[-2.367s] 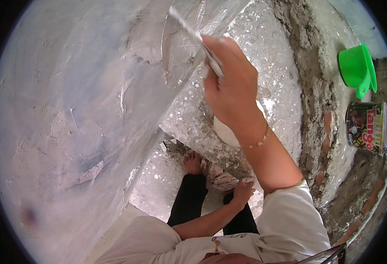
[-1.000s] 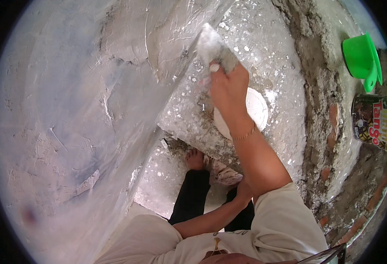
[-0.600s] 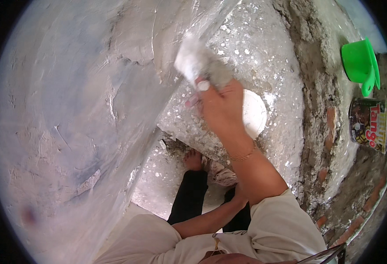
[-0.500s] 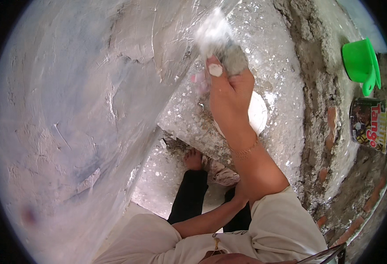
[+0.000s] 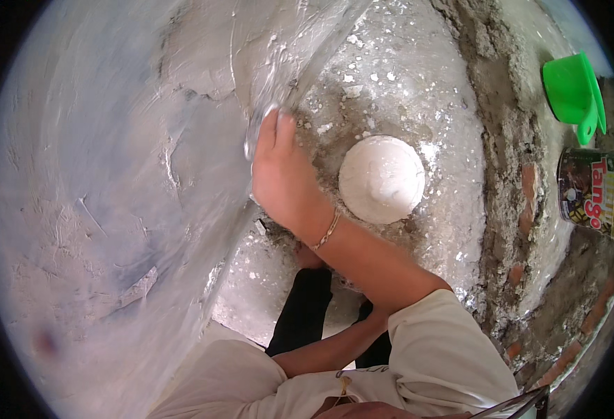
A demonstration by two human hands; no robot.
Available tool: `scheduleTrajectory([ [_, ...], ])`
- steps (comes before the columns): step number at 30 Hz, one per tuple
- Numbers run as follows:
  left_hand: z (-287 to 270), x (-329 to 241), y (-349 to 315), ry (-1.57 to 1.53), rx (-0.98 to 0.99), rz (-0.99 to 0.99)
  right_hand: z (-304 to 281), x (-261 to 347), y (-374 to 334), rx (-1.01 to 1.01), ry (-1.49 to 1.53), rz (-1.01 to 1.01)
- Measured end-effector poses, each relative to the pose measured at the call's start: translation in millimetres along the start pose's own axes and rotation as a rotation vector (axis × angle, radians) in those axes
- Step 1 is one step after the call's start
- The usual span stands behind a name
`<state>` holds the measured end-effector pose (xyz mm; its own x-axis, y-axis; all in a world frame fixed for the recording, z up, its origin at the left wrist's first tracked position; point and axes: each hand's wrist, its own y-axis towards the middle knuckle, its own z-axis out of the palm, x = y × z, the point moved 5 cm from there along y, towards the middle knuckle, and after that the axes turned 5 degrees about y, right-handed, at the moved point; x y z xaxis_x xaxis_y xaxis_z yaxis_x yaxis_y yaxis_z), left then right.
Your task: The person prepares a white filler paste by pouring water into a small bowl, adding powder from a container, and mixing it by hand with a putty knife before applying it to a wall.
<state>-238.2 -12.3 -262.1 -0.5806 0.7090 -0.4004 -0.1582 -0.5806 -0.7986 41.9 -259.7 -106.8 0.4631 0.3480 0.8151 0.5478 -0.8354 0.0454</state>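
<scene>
My right hand (image 5: 279, 164) is closed and pressed to the smeared grey-white wall (image 5: 111, 160), low down near where it meets the floor. Its fingers are bent round a flat scraper (image 5: 249, 145); only a thin shiny edge shows beside the hand, the rest being covered. Right of my wrist, a round container of white paste (image 5: 382, 179) sits on the speckled floor, with a low mound in its middle. My left forearm (image 5: 328, 351) lies across my lap. Its hand is tucked behind my right elbow, so the fingers are hidden.
White flecks and crumbs lie over the grey floor (image 5: 419, 91). A rough, broken ledge with exposed brick (image 5: 528, 188) runs along the right. On that side are a green plastic scoop (image 5: 567, 91) and a dark printed tub (image 5: 586, 192). My bare foot (image 5: 309, 257) is near the wall's base.
My right hand has swung left and nearer to me, from above the floor onto the wall. The white paste container, partly covered before, now shows whole.
</scene>
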Motion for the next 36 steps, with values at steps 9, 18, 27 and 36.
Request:
scheduleTrajectory([
  [9, 2.4, 19.0, 0.0, -0.375, 0.255, -0.071, -26.8, -52.8, -40.1, -0.101, 0.477, 0.049],
  [18, 2.8, -21.3, -1.8, 0.343, 0.018, 0.118, -59.1, -76.6, 37.3, -0.022, 0.401, 0.509],
  [27, -8.7, -30.3, -4.7, -0.025, -0.121, 0.077, -61.9, -15.3, 7.4, -0.035, 0.544, 0.074],
  [36, -2.7, -39.4, -5.8, 0.088, -0.125, 0.039, -67.9, -44.0, 54.8, -0.041, 0.653, 0.525],
])
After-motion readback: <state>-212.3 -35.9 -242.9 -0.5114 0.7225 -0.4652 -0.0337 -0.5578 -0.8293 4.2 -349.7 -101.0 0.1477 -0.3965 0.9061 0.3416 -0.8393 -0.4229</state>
